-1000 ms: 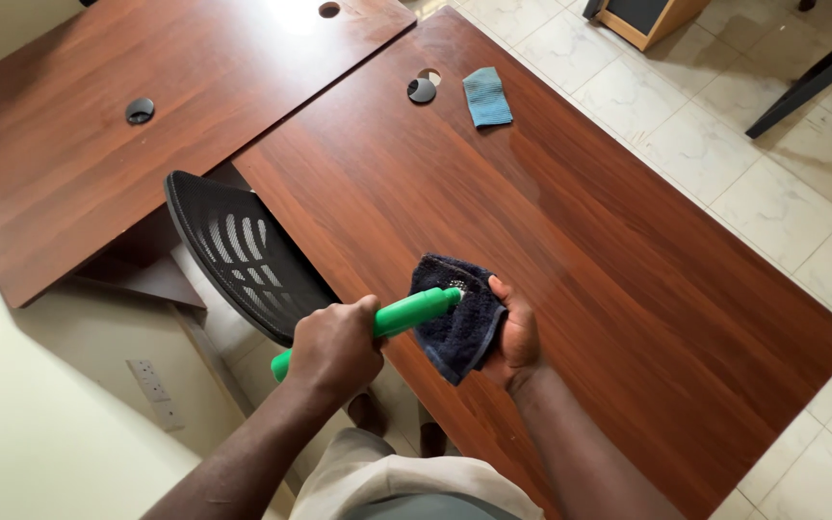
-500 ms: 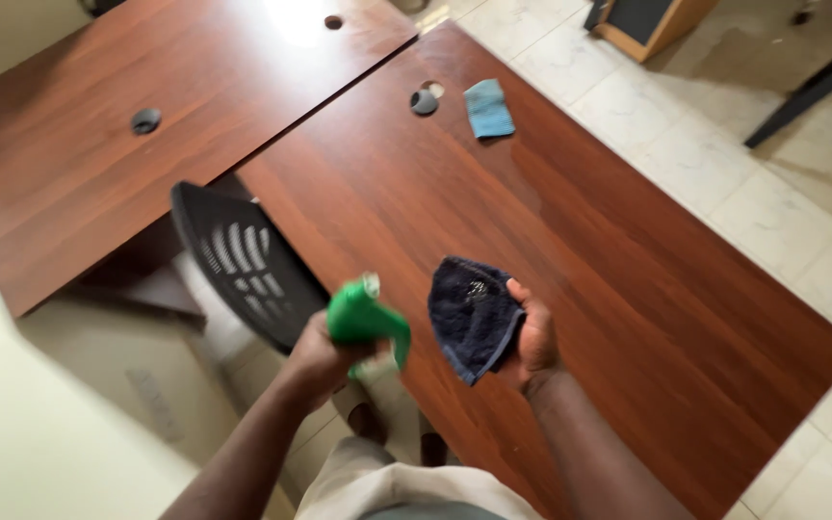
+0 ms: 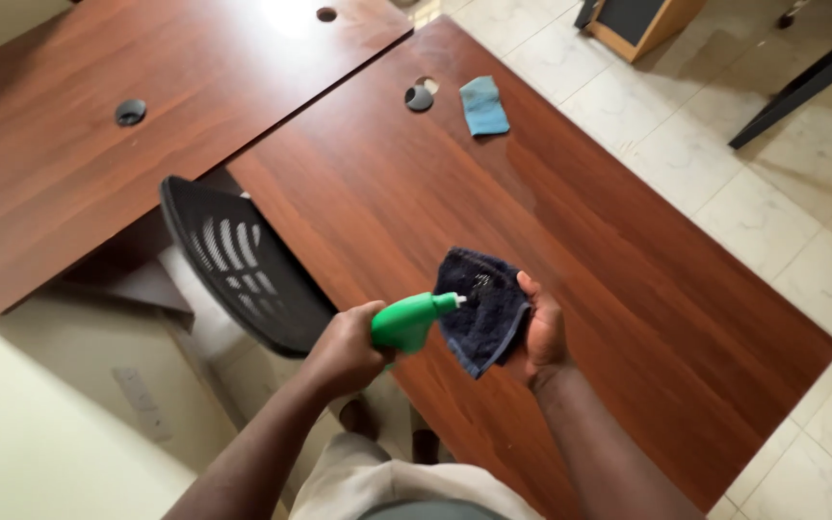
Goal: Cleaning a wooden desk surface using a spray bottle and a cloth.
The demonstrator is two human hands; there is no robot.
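1. Nearest to me, the left hand (image 3: 347, 349) is clenched around a green bottle (image 3: 406, 322), gripping its lower body so that only the upper part and the pale nozzle stick out past the knuckles.
2. The bottle's long axis runs almost level across my view, tilted slightly upward toward the right – the nozzle tip points right, straight at the cloth.
3. The right hand (image 3: 541, 335) is grasping a dark blue cloth (image 3: 481, 308), thumb over its right edge and the fingers hidden behind it; the cloth is bunched and hangs open toward the bottle.
4. The nozzle sits just beside the cloth's left face – I cannot tell whether it actually touches. Both hands hover above the near edge of the brown desk (image 3: 570, 241), the bottle to the left, the cloth to the right.
5. Left of the hands and lower down, a black mesh chair back (image 3: 238, 265) stands tucked against the desk's left edge.
6. Farther out on the desk top, a round cable port (image 3: 419, 96) sits near the far corner, with a light blue cloth (image 3: 484, 105) lying flat just to its right.
7. Beyond that, a second brown desk (image 3: 98, 144) adjoins on the left, and pale floor tiles (image 3: 724, 173) spread out on the right.
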